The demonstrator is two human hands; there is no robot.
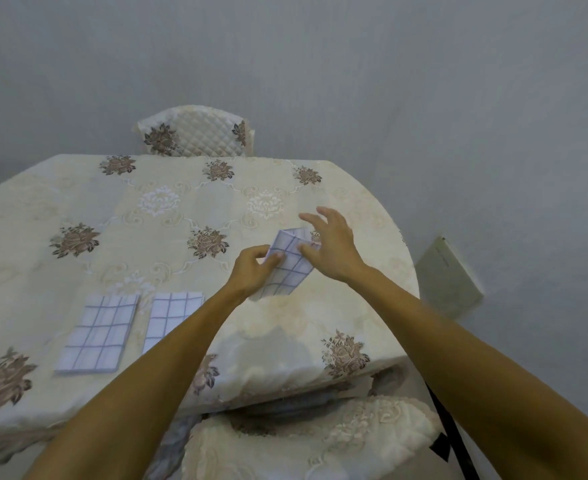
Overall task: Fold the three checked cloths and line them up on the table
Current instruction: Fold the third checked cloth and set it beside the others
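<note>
Both bare forearms reach forward over the table (60, 202), meeting above its right half. The left hand (251, 271) is turned palm down with the wrist bent, its fingers and thumb curled round the left edge of the third checked cloth (290, 268), pinching it. The right hand (334, 244) sits at the cloth's far right corner with its fingers (323, 213) spread wide and raised off the fabric. Only the thumb appears to touch the cloth's upper face, so this hand grips nothing.

The third checked cloth is folded to a narrow rectangle and slants across the table's right half. Whether its near end rests on the table cannot be told.

On the table's left half, near its front edge, the first folded cloth (98, 332) and the second folded cloth (171, 313) lie flat just beside each other, the left forearm crossing the second one's near corner.

A quilted chair (195, 131) stands behind the table's far edge, a covered chair (306, 441) is tucked under its front edge, and a pale flat box (448, 275) sits beyond its right edge.
</note>
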